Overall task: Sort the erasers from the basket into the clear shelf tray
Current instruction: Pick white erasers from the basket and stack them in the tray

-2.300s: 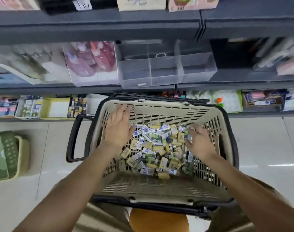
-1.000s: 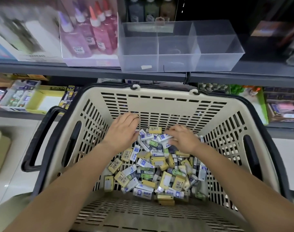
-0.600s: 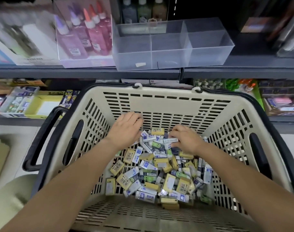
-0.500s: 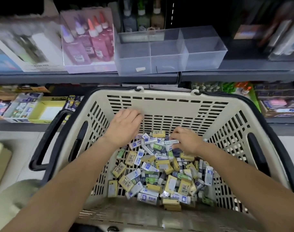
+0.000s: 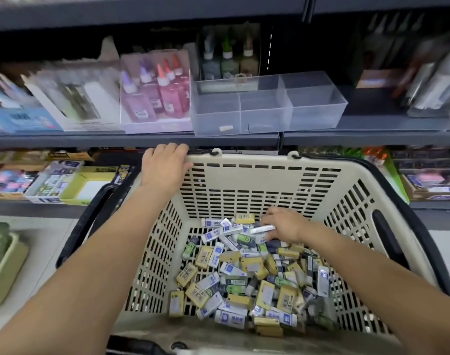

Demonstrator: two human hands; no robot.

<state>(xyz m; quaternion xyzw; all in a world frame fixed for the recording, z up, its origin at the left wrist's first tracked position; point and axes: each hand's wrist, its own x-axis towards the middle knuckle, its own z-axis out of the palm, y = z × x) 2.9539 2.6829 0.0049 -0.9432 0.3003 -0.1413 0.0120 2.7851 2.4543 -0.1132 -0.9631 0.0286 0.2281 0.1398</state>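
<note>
Even, soft indoor light; motion blur up top.
Basket (image 5: 244, 160) and erasers (image 5: 244, 278) were fairly sharp; packages (image 5: 65, 103) at the upper corners smeared, the shelf edge (image 5: 90, 141) bowed.

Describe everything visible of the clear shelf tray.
The clear shelf tray is see-through plastic, split by dividers into at least three compartments that all look empty. A small white label sits low on its front. It stands on the grey shelf above the basket, beside pink bottles.

Beige slotted basket (image 5: 244, 172), black-rimmed — yellow, white-and-blue, green erasers (image 5: 244, 275); pink glue bottles (image 5: 165, 96).
</note>
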